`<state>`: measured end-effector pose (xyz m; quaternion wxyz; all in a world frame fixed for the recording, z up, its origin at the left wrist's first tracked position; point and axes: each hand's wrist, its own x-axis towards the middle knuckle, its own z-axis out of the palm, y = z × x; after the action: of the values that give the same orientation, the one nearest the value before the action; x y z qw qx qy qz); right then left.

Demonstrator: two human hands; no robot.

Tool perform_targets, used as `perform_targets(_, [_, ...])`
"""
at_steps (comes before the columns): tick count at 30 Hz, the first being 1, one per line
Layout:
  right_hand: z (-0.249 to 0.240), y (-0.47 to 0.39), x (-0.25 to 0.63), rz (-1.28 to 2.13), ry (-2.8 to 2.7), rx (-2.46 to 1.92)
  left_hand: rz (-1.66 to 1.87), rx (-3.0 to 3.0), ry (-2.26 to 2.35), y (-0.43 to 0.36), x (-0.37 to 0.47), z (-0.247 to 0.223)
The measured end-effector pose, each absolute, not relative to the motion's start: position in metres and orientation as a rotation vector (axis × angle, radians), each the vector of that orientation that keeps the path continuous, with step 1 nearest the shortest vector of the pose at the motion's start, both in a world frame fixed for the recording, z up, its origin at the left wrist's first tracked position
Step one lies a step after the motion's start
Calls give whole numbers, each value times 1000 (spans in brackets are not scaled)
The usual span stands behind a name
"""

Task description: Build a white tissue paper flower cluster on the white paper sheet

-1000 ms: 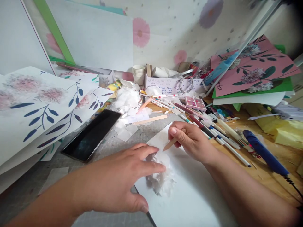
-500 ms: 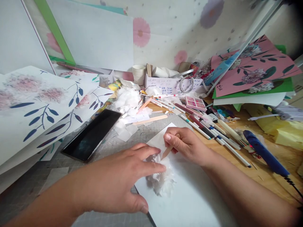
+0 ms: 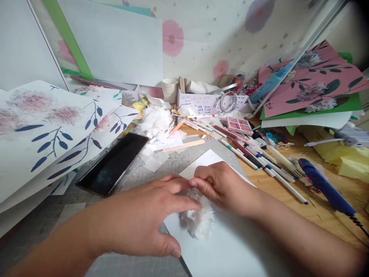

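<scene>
1. Flower (image 3: 200, 221) of crumpled white paper, resting on the white sheet (image 3: 230, 246), its top partly covered from above.
2. Left hand (image 3: 161, 207): open, fingers spread, fingertips at the petals; with too firm a press, possible flattening or tearing.
3. Right hand (image 3: 221, 188): curled closed, seemingly around a wooden stick (image 3: 210, 180) (nearly all hidden, so contact impossible to tell); with a blind push, possible ripping of thin petals, or even a poke at the fingertips right alongside.
4. No clip visible between sheet and grey mat (image 3: 170, 169); with a sideways drag, possible skid, flower and all.
5. Loose paper scraps (image 3: 152, 159) near the sheet's far corner, phone (image 3: 115, 163) farther left; with a wide sweep, possible scattering or a knock.
</scene>
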<state>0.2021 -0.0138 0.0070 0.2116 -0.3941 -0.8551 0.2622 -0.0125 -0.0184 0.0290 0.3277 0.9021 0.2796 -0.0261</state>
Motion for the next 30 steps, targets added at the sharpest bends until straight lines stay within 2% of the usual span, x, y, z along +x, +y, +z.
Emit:
perform_targets(4, [9, -16, 194, 621, -2462, -1025, -58, 2322, 725, -16, -14, 30])
perform_targets(8, [4, -14, 194, 701, -2403, -1024, -74, 2307, 876, -16, -17, 28])
perform_targets(14, [-8, -4, 208, 1033, -1901, -1062, -20, 2331, 813, -14, -15, 26])
perform_targets(20, [-10, 3, 216, 1022, -1526, -1050, -37, 2308, 856, -16, -13, 24])
perform_targets(24, [-7, 3, 216, 909, -1623, -1093, -107, 2306, 880, -21, -12, 26])
perform_targets(30, [-1, 15, 233, 401, -2117, -1190, -169, 2298, 882, -24, -12, 32])
